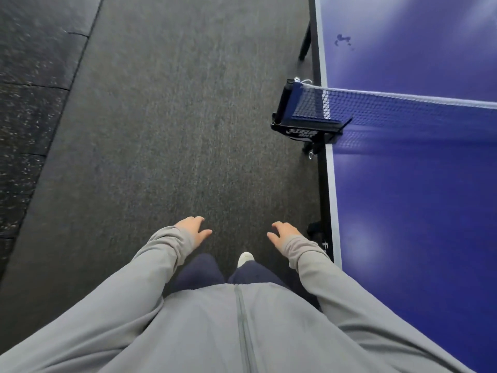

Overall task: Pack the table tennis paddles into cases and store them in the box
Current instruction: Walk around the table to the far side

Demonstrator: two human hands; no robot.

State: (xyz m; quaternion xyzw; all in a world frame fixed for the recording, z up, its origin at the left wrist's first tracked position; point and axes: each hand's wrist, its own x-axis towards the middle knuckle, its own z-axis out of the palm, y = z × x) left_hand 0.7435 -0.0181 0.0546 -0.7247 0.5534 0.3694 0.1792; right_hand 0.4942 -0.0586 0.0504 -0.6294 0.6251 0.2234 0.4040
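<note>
The person stands beside the table with both hands held out low in front of the body, and neither hand has anything in it. The left hand (194,229) has its fingers loosely spread and a little bent, thumb pointing inward toward the other hand, touching nothing. The right hand (284,233) mirrors it: fingers relaxed and slightly curved, thumb turned inward, nothing in its grasp. Both palms face down toward the dark grey carpet (166,130), with a clear gap between the two thumbs. Grey sleeves (150,265) cover both forearms down to the wrists, and the arms angle out from a grey zipped jacket (242,332).

Below the gap between the hands, a white shoe tip (245,258) pokes out past dark blue trousers (199,267). Just off the right fingers runs the edge of the blue table tennis table (416,211), which the hand does not touch. Farther ahead of the right fingers, the net (376,109) stretches across the table, fixed by a black net clamp (301,127) at the table's side. Well off the left fingers lies a strip of speckled black flooring (27,117).

No paddles, cases or box are in sight, so I cannot tell where they are.
</note>
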